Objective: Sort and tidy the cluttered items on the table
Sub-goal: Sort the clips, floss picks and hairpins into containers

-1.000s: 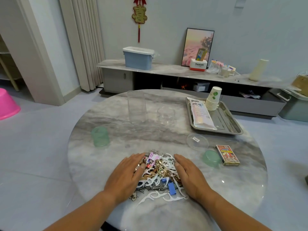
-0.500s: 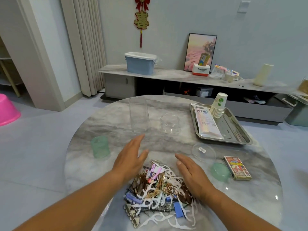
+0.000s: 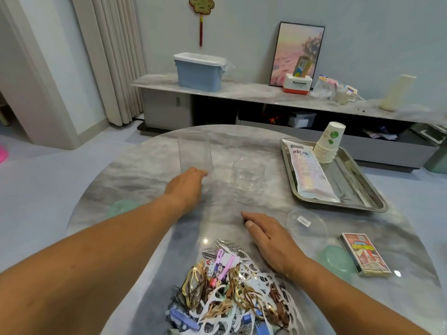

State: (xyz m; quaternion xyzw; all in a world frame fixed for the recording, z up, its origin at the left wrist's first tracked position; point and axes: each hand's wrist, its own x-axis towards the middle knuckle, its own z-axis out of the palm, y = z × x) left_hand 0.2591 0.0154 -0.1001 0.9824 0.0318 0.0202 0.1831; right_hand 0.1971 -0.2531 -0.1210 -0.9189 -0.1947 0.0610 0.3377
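At the bottom centre of the frame, a pile of small mixed items (image 3: 232,293) (paper clips, white floss picks, hair clips, blue and pink pieces) lies on the round marble table (image 3: 135,170). The left hand (image 3: 185,187) reaches up to mid-frame, its fingertips at the base of a tall clear container (image 3: 194,153); whether they grip it or only touch it cannot be told. The right hand (image 3: 268,234) lies flat on the table just above and right of the pile, fingers straight and holding nothing. The two hands are well apart. Right of the tall container stands a short clear jar (image 3: 248,174). At centre right, a metal tray (image 3: 362,187) holds a long flat packet (image 3: 308,169) and a stack of paper cups (image 3: 329,143). Below the tray lie a clear round lid (image 3: 306,224), a green lid (image 3: 335,259) and a card box (image 3: 364,253), the box touching the green lid's right edge. At the left edge of the table, a green cup (image 3: 122,207) shows partly behind the left forearm. In the upper background, a low cabinet (image 3: 242,93) carries a blue bin (image 3: 199,72) and a framed picture (image 3: 300,48).
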